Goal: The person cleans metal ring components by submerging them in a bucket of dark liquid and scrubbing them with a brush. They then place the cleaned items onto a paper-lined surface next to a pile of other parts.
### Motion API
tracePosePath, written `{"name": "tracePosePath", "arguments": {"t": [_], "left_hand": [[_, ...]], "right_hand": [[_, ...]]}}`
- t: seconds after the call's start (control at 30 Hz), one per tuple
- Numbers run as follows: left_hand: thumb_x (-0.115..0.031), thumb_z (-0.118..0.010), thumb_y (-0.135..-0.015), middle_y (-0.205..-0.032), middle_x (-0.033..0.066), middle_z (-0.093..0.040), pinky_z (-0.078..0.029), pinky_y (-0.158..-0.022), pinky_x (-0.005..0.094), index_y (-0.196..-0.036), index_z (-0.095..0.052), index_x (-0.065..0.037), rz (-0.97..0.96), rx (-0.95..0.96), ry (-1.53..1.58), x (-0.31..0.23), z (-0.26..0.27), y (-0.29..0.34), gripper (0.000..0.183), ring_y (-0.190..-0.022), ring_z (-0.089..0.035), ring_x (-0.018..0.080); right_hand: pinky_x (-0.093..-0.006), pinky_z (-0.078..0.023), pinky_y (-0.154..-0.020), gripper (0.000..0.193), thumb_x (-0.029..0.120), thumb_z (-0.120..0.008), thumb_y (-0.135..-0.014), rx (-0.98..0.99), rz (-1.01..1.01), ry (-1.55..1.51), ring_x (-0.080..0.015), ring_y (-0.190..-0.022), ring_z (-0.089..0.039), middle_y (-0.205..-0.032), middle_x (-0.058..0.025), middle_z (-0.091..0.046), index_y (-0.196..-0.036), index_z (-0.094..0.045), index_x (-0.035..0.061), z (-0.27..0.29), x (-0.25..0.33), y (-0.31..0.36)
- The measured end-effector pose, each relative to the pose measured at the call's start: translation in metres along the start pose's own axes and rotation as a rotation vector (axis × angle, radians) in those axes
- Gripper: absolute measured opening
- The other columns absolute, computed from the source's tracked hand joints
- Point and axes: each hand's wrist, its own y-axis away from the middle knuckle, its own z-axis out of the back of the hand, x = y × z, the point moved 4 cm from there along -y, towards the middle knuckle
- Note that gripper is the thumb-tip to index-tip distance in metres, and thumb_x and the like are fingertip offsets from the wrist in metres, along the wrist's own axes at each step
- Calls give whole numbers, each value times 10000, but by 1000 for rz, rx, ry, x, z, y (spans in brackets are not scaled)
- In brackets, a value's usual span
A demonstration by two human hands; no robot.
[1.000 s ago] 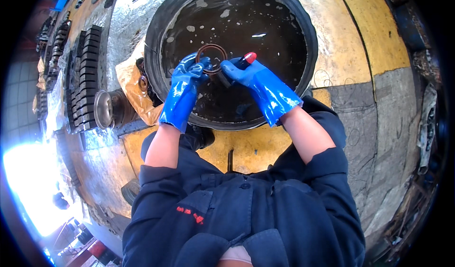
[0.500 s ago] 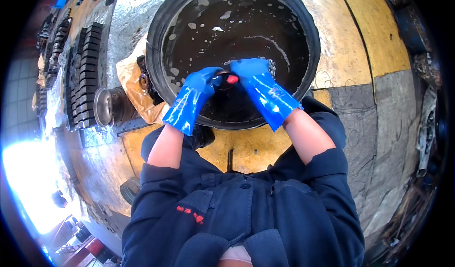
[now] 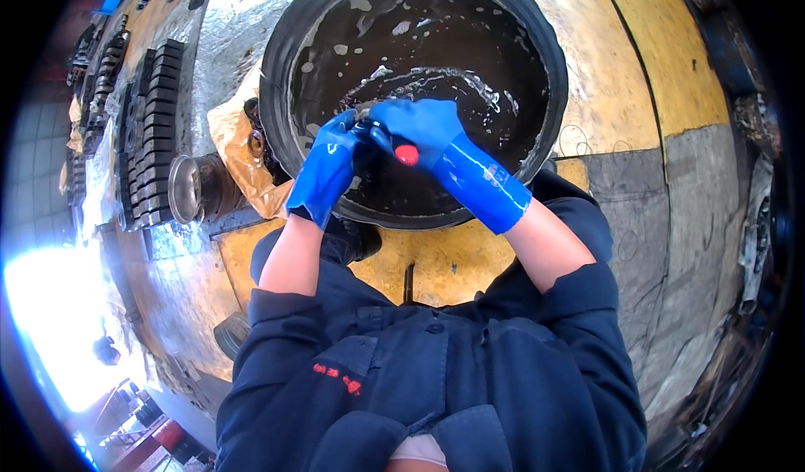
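Observation:
Both my hands wear long blue rubber gloves, close together over the near half of a round black tub (image 3: 275, 78) of dark liquid. My right hand (image 3: 428, 128) is closed around a tool with a rounded red handle end (image 3: 407, 154) that sticks out toward me; its working end is hidden. My left hand (image 3: 329, 162) is closed on a small dark wet part (image 3: 363, 115), mostly covered by the fingers, so its kind cannot be made out. Splashed liquid and ripples (image 3: 457, 73) show just beyond the hands.
Left of the tub lie brown paper (image 3: 231, 128) with dark ring-shaped parts and a metal cylinder (image 3: 186, 189). Farther left stand a row of black ribbed blocks (image 3: 159, 128) and several shafts (image 3: 109, 70). My knees flank the tub. Scrap metal (image 3: 755, 229) lines the far right.
My right hand has shifted left and turned over the left hand, and the red handle end points more toward me. The liquid beyond the hands is newly splashed.

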Motion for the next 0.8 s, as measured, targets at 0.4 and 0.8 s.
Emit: {"name": "tracePosePath", "arguments": {"t": [0.4, 0.8], "left_hand": [[-262, -676, -1118, -1197, 66, -811, -569, -965, 322, -1377, -755, -7, -82, -23, -181, -6, 1, -1, 372, -1085, -734, 152], [-341, -773, -1084, -1181, 53, -814, -586, -894, 315, -1398, -759, -26, -63, -171, -213, 10, 6, -16, 445, -1076, -747, 153]], "right_hand": [[-468, -629, -828, 210, 399, -748, -1011, -179, -107, -192, -367, -946, -779, -1003, -74, -814, -1112, -810, 225, 26, -1, 0], [-429, -595, -857, 499, 506, -705, -1005, 60, -931, -513, -324, -921, -784, -959, -184, -818, -1028, -820, 21, 6, -45, 24]]}}
